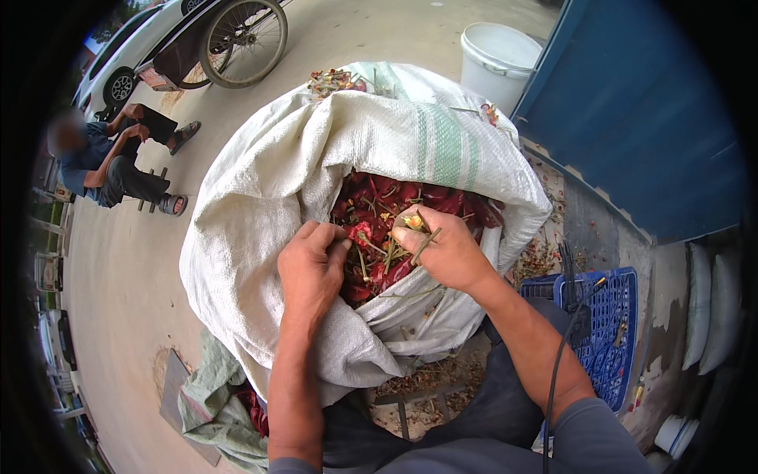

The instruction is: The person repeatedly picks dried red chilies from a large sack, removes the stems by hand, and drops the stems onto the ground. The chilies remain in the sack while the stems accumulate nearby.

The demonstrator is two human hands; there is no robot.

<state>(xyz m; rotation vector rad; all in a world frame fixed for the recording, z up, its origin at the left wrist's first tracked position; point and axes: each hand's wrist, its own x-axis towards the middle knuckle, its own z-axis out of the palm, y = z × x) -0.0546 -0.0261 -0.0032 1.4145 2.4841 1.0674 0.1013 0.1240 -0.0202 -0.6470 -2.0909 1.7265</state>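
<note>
A large white woven sack (249, 237) with green stripes stands before me, its mouth rolled down. Inside lie dried red chili peppers (408, 192), mixed with loose stems. Over the left side of the opening, my left hand (314, 260) pinches a red chili pepper (360, 232) between thumb and fingers. My right hand (441, 246) is closed on several chili stems (427, 244), one with a yellow-orange torn end. Both hands are close together above the peppers. Stem scraps (334, 82) rest on the sack's far folded rim.
A white bucket (500, 65) stands beyond the sack, beside a blue metal panel (628, 118). To my right is a blue plastic crate (607, 343) with a cable before it. A greenish sack (216, 409) holds more peppers at lower left. Another person (112, 157) sits at left, near a wheeled cart (244, 41).
</note>
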